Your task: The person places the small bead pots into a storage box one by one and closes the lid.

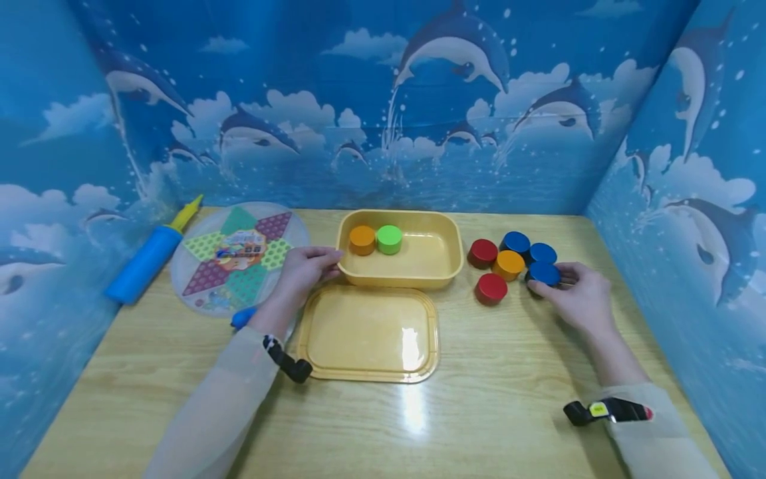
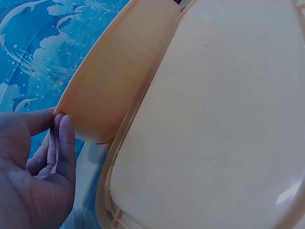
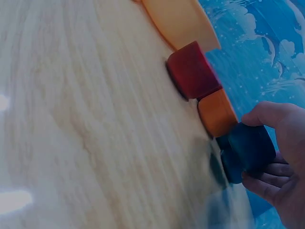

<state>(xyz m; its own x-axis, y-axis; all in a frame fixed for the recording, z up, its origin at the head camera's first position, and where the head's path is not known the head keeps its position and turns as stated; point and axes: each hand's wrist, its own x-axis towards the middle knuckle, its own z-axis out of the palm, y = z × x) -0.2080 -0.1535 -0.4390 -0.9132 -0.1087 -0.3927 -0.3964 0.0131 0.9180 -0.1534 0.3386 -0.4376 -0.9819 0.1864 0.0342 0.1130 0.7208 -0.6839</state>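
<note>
My left hand (image 1: pixel 303 271) pinches the left rim of a yellow plastic box (image 1: pixel 401 281) between thumb and fingers; the left wrist view shows the same grip on the rim (image 2: pixel 95 95). Inside the box sit an orange round block (image 1: pixel 362 241) and a light green one (image 1: pixel 389 239). On the right, my right hand (image 1: pixel 577 296) grips a dark blue round block (image 1: pixel 543 273) between thumb and fingers. In the right wrist view that blue block (image 3: pixel 252 147) appears raised a little at the end of the group. Beside it stand two more blue blocks (image 1: pixel 516 243), an orange-yellow one (image 1: pixel 509 265) and two red ones (image 1: pixel 491 289).
A yellow lid (image 1: pixel 368 332) lies flat in front of the box. To the left are a round board with a colored star pattern (image 1: pixel 239 256) and a blue pump with a yellow nozzle (image 1: pixel 146 263). Dolphin-printed sheets (image 1: pixel 359 100) wall in the wooden table (image 1: pixel 479 412).
</note>
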